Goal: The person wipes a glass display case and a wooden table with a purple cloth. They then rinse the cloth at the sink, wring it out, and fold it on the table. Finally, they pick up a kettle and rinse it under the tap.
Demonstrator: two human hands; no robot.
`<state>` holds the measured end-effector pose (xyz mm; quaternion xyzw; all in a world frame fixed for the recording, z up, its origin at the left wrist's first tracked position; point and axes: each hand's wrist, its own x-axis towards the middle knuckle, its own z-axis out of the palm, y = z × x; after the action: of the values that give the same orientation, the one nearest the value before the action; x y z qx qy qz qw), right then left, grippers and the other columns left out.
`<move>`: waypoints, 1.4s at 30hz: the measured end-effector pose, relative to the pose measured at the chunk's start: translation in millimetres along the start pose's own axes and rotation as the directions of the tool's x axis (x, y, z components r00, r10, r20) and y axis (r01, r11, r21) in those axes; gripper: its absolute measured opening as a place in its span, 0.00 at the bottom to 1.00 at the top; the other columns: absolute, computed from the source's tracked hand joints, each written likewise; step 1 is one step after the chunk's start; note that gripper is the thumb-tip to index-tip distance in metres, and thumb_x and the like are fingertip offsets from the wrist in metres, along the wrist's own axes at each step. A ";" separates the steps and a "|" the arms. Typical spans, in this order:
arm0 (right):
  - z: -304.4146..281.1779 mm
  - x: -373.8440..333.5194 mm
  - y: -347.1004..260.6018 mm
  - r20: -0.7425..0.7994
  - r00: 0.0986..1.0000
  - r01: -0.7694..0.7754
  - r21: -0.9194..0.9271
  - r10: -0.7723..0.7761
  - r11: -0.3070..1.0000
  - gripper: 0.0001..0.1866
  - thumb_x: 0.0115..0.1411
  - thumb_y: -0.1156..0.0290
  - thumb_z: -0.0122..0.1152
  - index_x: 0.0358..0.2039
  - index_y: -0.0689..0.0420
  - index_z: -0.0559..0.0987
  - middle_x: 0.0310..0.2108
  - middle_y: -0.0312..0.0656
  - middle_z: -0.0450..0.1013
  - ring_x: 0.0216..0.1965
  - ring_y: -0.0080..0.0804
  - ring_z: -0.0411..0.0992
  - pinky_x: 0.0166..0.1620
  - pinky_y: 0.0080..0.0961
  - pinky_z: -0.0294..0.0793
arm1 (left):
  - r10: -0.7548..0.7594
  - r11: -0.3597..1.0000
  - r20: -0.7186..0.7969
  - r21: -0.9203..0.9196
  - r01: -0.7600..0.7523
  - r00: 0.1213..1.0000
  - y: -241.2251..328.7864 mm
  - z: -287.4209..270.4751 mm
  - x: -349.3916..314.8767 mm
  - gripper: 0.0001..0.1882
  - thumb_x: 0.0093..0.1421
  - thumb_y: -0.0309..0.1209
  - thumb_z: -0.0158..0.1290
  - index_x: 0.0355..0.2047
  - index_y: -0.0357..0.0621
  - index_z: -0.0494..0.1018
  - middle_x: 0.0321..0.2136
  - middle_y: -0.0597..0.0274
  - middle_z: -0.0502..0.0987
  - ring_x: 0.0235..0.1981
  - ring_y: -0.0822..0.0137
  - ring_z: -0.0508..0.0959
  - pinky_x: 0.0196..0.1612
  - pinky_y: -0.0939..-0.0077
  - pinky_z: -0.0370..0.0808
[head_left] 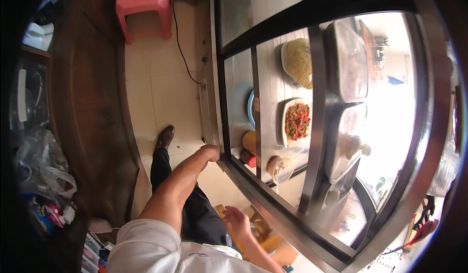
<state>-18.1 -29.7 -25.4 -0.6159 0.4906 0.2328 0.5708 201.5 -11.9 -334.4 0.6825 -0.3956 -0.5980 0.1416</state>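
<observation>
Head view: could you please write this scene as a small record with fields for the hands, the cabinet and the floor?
Left hand: at the metal edge of the glass cabinet; fingertips hidden
Right hand: loosely open, near a wooden-looking item; nothing visibly held
Inside cabinet: white tray of red-and-green food, bowl of yellowish food, clear plastic cup
Floor: pink stool, dark cable

No legible text, only an unclear mark (202,254) on the white shirt (146,243).
</observation>
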 end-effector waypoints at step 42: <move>4.2 116.1 -261.9 -0.844 0.383 0.483 -0.162 -0.375 0.860 0.21 0.53 0.64 0.62 0.45 0.61 0.77 0.37 0.59 0.79 0.44 0.62 0.76 0.47 0.51 0.74 | -0.527 0.386 -0.325 -0.915 -0.119 0.785 -91.3 -121.7 -274.5 0.06 0.50 0.26 0.51 0.30 0.43 0.72 0.24 0.65 0.70 0.27 0.66 0.73 0.29 0.66 0.73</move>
<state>258.6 -100.0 -0.3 -0.7208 0.5413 -0.2840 0.3267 356.1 207.9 -172.2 0.6852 0.1468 -0.4911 0.5175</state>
